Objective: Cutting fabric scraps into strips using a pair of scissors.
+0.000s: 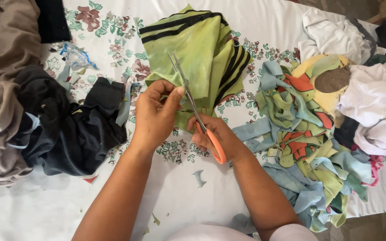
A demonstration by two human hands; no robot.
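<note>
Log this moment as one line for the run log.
left hand: holds green cloth | right hand: grips orange-handled scissors, blades nearly closed over the cloth | strip pile to the right

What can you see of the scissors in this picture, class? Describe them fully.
The scissors have slim grey metal-looking blades and an orange handle that looks plastic. The blades are slightly parted, tips pointing away from the person, over the green cloth with black stripes. The right hand grips the handle; the left hand holds the cloth's edge beside the blades.
</note>
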